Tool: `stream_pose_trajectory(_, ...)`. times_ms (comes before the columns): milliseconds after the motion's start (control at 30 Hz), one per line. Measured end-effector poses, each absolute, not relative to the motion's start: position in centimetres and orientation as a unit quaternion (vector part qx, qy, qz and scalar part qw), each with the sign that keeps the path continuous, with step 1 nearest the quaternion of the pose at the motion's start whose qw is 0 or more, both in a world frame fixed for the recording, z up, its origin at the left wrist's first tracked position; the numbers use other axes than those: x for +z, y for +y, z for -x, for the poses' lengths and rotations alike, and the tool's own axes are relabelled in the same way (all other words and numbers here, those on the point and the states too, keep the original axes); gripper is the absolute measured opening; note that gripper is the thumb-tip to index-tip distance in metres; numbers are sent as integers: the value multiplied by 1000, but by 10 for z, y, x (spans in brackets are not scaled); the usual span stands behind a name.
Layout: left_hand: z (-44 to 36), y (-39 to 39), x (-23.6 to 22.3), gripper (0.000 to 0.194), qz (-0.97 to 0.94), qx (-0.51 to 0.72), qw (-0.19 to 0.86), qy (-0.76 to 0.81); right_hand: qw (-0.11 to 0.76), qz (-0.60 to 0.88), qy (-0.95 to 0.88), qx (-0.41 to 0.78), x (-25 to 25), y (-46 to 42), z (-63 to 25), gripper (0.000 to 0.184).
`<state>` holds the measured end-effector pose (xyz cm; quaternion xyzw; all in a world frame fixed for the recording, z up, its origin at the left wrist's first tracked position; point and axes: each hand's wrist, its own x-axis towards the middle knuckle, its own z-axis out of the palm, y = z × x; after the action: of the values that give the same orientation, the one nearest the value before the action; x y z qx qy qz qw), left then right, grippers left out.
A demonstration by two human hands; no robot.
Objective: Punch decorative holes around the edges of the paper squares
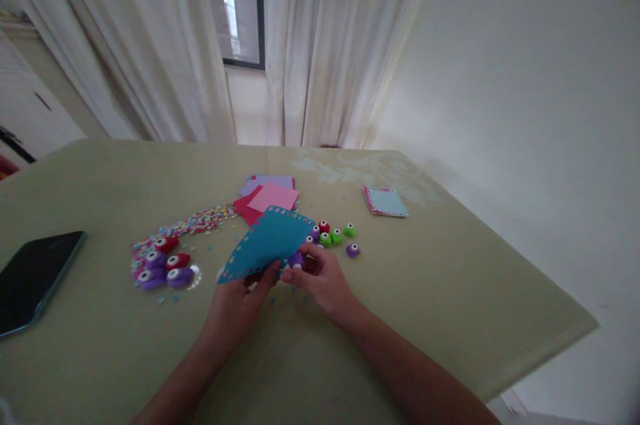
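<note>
My left hand [239, 308] grips the lower edge of a teal sheet of paper [273, 242], which tilts up above the table. Small cut-outs run along several of the sheet's edges. At its lower right corner, my right hand [327, 282] pinches a small purple craft punch [297, 260] with an eye on it. The punch touches the sheet's edge, but my fingers partly hide how it sits there. Just beyond my right hand lie several more eyed punches, among them a green punch [337, 236] and a loose purple punch [353, 250].
Red and purple punches [179, 277] lie at the left beside a trail of paper confetti [200, 222]. Behind the teal sheet are pink paper [274, 197] and other coloured sheets. A stack of edge-punched squares [387, 202] lies back right, and a phone [37, 278] far left.
</note>
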<state>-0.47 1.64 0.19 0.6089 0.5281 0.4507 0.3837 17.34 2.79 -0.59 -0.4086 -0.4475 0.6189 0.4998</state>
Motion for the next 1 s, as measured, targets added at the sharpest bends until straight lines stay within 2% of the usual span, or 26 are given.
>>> stream_pose_trajectory(133, 5, 17, 6, 34, -626, 442, 349, 540, 480, 421, -501, 585, -6, 30, -179, 42)
stream_pose_trajectory(333, 5, 16, 8, 30, -638, 442, 331, 537, 447, 380, -522, 619, 4, 31, -180, 42)
stream_pose_trajectory(600, 8, 16, 2, 30, -616, 420, 381, 547, 450, 405, -521, 602, 8, 31, -186, 42)
stream_pose_trajectory(800, 6, 16, -3, 37, -605, 386, 403, 568, 475, 364, -475, 645, 6, 33, -186, 42)
stream_pose_trajectory(1000, 0, 18, 9, 38, -583, 432, 462, 510, 429, 408, -506, 627, 5, 34, -191, 51)
